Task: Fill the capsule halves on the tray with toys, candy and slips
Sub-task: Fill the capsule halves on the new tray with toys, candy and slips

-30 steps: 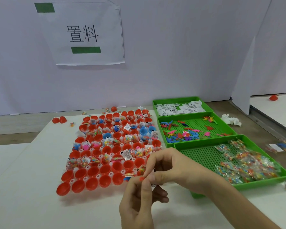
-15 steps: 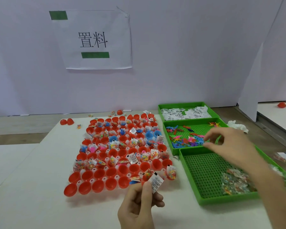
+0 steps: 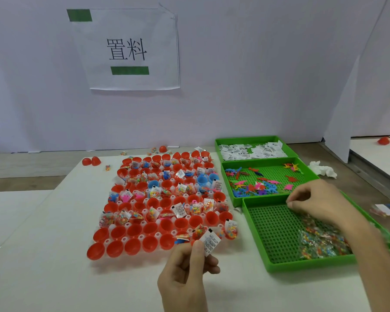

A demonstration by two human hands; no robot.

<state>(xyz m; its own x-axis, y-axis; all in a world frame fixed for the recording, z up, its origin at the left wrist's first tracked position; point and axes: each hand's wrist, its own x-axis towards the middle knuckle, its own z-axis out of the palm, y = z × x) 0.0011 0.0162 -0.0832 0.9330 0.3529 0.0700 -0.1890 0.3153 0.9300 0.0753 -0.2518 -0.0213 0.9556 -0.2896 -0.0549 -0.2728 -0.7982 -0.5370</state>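
Note:
A translucent tray (image 3: 158, 234) holds rows of red capsule halves (image 3: 118, 231); many hold toys, candy packets and slips, while the nearest rows are mostly bare. My left hand (image 3: 185, 273) pinches a white printed slip (image 3: 211, 243) just in front of the tray's near right corner. My right hand (image 3: 318, 199) hovers over the far end of the green candy bin (image 3: 302, 266), fingers bent downward, with nothing seen in them. Candy packets (image 3: 322, 242) lie in that bin's near right part.
Behind the candy bin sit a green bin of small coloured toys (image 3: 252, 188) and a green bin of slips (image 3: 245, 152). Loose red halves (image 3: 91, 161) lie left of the tray. A crumpled tissue (image 3: 322, 170) and stray packets (image 3: 387, 209) lie to the right.
My right hand left the slip at my left hand, swung right across the bins and has now dropped slightly onto the candy bin's far end. My left hand keeps holding the slip.

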